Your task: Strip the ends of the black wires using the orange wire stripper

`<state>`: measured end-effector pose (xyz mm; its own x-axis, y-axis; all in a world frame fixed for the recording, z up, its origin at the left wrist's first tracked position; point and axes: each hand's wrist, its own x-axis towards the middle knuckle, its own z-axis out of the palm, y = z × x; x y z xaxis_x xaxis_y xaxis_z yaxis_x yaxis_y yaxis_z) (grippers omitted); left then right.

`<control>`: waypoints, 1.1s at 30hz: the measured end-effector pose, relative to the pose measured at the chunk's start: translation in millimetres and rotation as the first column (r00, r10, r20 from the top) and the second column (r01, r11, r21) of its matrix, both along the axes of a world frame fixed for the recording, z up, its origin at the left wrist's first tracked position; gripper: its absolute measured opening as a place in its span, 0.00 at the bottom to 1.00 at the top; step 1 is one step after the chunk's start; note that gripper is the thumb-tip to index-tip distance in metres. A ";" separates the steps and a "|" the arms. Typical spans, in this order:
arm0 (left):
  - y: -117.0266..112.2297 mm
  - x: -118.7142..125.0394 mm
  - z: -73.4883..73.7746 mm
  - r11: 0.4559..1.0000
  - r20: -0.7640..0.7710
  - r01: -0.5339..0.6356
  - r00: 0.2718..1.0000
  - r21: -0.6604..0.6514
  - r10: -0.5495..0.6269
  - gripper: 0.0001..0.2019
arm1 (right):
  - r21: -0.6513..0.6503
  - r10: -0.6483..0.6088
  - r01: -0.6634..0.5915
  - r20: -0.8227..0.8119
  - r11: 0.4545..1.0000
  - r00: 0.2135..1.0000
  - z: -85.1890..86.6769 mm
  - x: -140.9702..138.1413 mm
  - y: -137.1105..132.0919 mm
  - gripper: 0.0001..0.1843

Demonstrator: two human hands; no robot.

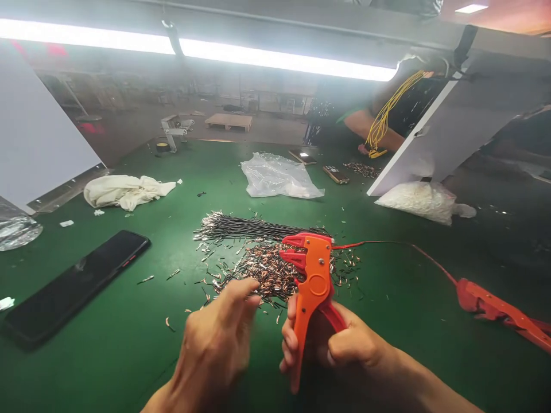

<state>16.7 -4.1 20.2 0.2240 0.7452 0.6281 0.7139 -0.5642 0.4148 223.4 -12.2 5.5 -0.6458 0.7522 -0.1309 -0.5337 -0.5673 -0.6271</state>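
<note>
My right hand point(357, 341) is wrapped round an orange and red wire stripper point(316, 281), held upright with its red jaws facing left. To its left my left hand point(217, 335) is curled, thumb and fingers drawn together; whether anything small is between them I cannot make out. Beyond both hands lies a heap of short wire scraps and copper strands point(267, 269). Behind the heap is a bundle of thin black wires point(245, 226), its pale ends fanned to the left. The stripper hides the bundle's right part.
A black phone point(80, 287) lies at left on the green table point(387, 332). A white cloth point(127, 192), a clear plastic bag point(278, 175) and a bag of white pieces point(415, 201) are farther back. Another stripper point(501, 310) lies right. Across the table, a person's arm point(374, 129) is near yellow wires point(383, 117).
</note>
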 end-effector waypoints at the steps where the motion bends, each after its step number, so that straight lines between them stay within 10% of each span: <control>1: 2.6 -2.9 2.8 0.998 0.004 -0.056 0.998 0.036 0.056 0.06 | -0.011 0.028 -0.029 -0.024 1.000 0.999 -2.6 -0.5 -0.4 0.32; 14: 11.4 -23.1 15.7 0.952 -0.127 -0.114 0.980 0.286 0.155 0.13 | -0.012 0.113 -0.112 0.032 0.994 0.993 -8.5 2.1 -7.2 0.23; 33: 13.4 -29.3 19.2 0.974 -0.084 -0.067 0.993 0.218 0.088 0.15 | -0.030 0.190 -0.188 0.143 0.982 0.971 -3.4 3.9 -7.3 0.17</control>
